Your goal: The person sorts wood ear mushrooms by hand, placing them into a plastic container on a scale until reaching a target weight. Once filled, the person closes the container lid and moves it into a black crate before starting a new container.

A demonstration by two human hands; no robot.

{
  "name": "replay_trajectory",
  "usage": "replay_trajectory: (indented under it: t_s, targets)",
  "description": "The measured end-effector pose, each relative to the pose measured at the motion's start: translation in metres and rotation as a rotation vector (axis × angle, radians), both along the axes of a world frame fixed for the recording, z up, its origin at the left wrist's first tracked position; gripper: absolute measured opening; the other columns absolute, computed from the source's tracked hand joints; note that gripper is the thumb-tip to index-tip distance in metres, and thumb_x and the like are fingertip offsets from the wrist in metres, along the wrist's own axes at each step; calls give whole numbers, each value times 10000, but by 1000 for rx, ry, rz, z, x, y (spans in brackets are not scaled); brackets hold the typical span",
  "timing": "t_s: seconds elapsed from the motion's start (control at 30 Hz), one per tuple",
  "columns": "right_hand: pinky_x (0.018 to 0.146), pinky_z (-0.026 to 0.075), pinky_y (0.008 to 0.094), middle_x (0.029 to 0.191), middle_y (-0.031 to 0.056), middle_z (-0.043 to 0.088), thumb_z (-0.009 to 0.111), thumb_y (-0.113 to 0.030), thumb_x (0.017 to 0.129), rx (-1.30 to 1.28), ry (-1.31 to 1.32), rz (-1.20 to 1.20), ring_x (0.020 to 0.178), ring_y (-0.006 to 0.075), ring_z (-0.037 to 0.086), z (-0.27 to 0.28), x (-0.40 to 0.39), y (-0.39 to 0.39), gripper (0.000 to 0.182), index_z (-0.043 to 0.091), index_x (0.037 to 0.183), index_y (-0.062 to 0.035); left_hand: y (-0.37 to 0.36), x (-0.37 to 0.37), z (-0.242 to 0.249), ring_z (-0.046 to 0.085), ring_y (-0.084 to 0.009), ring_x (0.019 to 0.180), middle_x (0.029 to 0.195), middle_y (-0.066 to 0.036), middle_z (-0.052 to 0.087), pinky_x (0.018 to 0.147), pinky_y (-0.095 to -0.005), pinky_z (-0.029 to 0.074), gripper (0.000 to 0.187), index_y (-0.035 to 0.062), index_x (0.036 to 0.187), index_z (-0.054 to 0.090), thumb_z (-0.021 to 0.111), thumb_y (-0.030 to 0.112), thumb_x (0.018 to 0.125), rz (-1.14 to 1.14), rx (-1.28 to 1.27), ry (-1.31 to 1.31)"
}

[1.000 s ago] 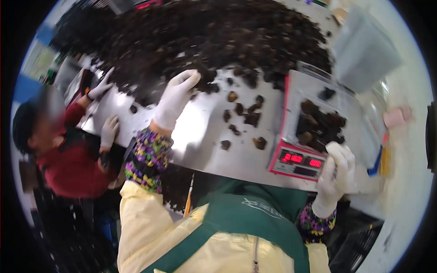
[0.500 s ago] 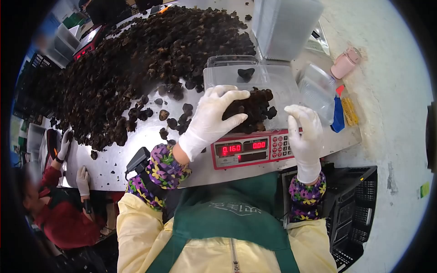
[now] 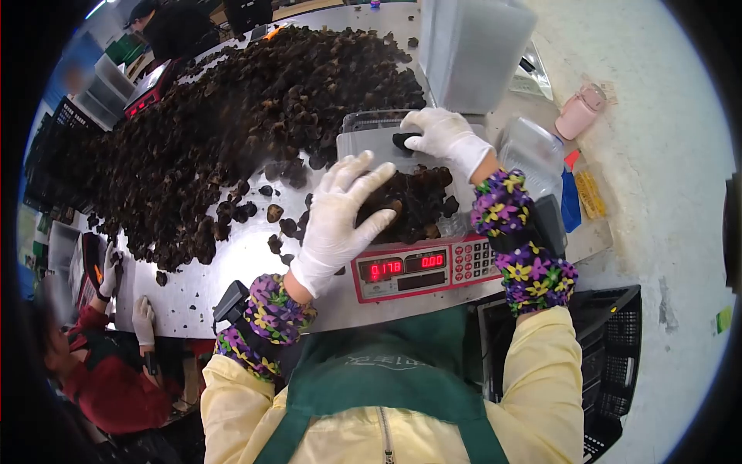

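Item: weighing station at the near edge of our steel bench [image 3: 232,263]. We judge the step in hand to be topping a portion of dark dried mushrooms to weight on the red scale [image 3: 421,267], whose display glows with red digits. Our left hand [image 3: 340,213], gloved white, lies spread wide with fingers fanned over the left side of the portion, holding nothing that we can make out. Our right hand [image 3: 440,135] reaches to the far end of the scale with its fingers closed on a single dark mushroom piece [image 3: 403,141]. Container one: a clear plastic tray [image 3: 371,131] sitting on the scale, holding a heap of mushrooms [image 3: 421,201] at its near end and mostly bare at its far end. Container two: a stack of clear plastic tubs [image 3: 471,46] at the far right of the bench, contents not visible. Container three: more clear tubs [image 3: 533,147] just right of the scale, apparently empty. Loose stock: a large pile of mushrooms [image 3: 232,124] spread across the left and far part of the bench, with strays near the scale. The next move, as we judge it, calls for placing or removing single pieces and reading the display. A co-worker in a red sleeve [image 3: 85,325] sits at the bench's left edge.
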State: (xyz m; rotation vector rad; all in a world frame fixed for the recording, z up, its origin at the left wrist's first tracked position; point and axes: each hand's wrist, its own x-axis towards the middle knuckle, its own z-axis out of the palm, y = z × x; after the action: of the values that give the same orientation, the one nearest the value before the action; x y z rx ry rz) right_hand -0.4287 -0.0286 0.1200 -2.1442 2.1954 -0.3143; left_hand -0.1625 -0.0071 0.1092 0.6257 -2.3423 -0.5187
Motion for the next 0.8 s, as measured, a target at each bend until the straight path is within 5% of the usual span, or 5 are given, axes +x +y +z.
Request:
replay_trajectory:
  t_s: [0.13,0.27,0.43,0.53,0.8]
  targets:
    - [976,489,415,1124,73,700,692,-381,876,182,58,-59,1129,264,644,2,8,-8,315,698,1103,-162,2,-17,-4,462,-359,1355,1419,-103,569,1120,-483,366,535,202,1322,657,794,285,812,-110,-101,-204]
    - [869,529,419,1000,101,720,702,-373,862,-99,-125,-106,969,280,695,23,2,16,302,703,1015,-113,2,-19,-14,528,-335,1286,1332,-66,616,1097,-470,382,470,204,1259,679,791,327,820,-85,-84,-216]
    - [792,524,405,921,111,695,774,-330,819,-227,-577,35,839,300,675,53,15,97,336,712,1036,-81,-5,-10,-5,438,-354,1376,1412,-153,532,1184,-448,317,581,108,1342,621,779,142,784,-211,164,-20]
    - [839,503,400,967,100,690,782,-298,817,-246,-394,117,897,297,658,31,27,132,321,717,1047,-84,-9,-2,2,344,-329,1455,1500,-161,456,1213,-434,271,687,108,1440,540,735,88,782,-250,326,59]
    - [981,428,446,1010,61,702,745,-263,850,-437,-356,37,1066,283,609,7,45,164,241,731,1045,-122,0,-19,4,353,-418,1429,1469,-150,493,1201,-547,255,673,258,1390,598,815,331,756,-157,-132,-248]
